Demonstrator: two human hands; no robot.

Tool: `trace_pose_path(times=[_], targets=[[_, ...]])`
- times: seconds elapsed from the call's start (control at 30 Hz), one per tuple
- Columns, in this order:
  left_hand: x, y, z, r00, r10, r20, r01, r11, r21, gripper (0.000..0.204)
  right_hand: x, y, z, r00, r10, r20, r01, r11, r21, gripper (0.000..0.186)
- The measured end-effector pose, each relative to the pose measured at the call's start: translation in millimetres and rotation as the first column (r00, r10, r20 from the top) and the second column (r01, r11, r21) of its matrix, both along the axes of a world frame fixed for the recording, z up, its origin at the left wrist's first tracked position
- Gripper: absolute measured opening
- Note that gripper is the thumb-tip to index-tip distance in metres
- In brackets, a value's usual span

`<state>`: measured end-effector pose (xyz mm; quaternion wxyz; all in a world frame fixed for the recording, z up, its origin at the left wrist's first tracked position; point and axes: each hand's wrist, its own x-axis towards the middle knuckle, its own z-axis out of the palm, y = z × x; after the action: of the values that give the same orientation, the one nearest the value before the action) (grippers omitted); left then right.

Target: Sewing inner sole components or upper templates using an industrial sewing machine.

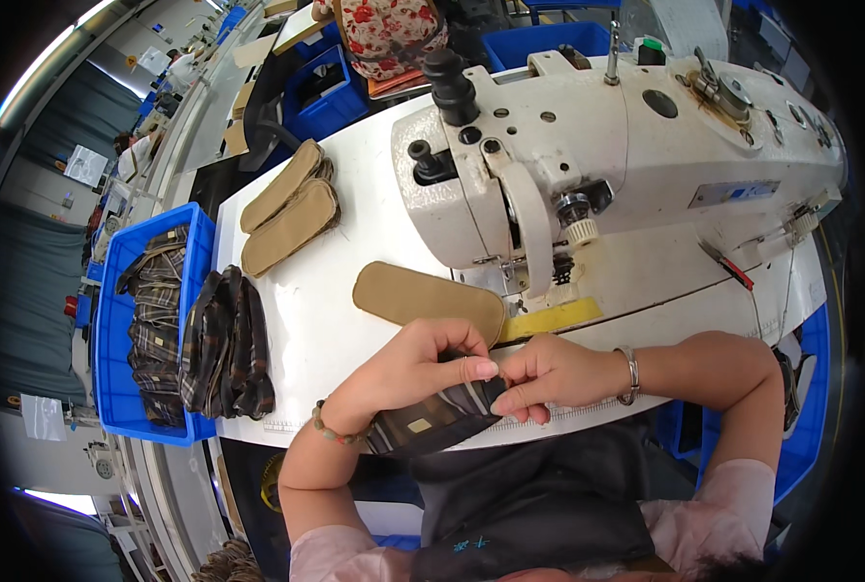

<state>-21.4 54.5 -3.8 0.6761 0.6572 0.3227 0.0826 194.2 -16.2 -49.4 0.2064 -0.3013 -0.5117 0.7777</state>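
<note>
Both hands meet in front of the sewing machine (549, 175), at the table's near edge. My left hand (418, 364) pinches the upper edge of a dark plaid fabric piece (437, 419) with a small pale label. Fingers of my right hand (559, 373) are closed on the right end of the same piece. It hangs over the table edge, partly hidden by my hands. Just beyond my left hand lies a tan sole-shaped piece (428, 293), reaching toward the machine's needle area and a yellow strip (554, 318).
Two stacks of tan sole-shaped pieces (292, 221) lie at the far left of the white table (326, 320). A blue bin (108, 339) with plaid pieces stands left, more plaid pieces (227, 344) beside it. Red-handled snips (728, 264) lie right. Another person (389, 34) sits beyond.
</note>
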Motion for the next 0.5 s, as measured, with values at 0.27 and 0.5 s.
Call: trace_pose_path(times=[0.27, 0.5], targets=[[-8.6, 10.2, 10.8, 0.988, -0.102, -0.116, 0.123, 0.975, 0.184, 0.015, -1.2, -5.6, -6.3, 0.857, -0.478, 0.195, -0.128, 0.171, 0.977, 0.031], [-8.9, 24.7, 12.5, 0.922, -0.208, -0.327, 0.352, 0.8, 0.485, 0.021, 17.8, 9.5, -9.8, 0.748, -0.523, 0.408, -0.423, 0.099, 0.901, 0.037]])
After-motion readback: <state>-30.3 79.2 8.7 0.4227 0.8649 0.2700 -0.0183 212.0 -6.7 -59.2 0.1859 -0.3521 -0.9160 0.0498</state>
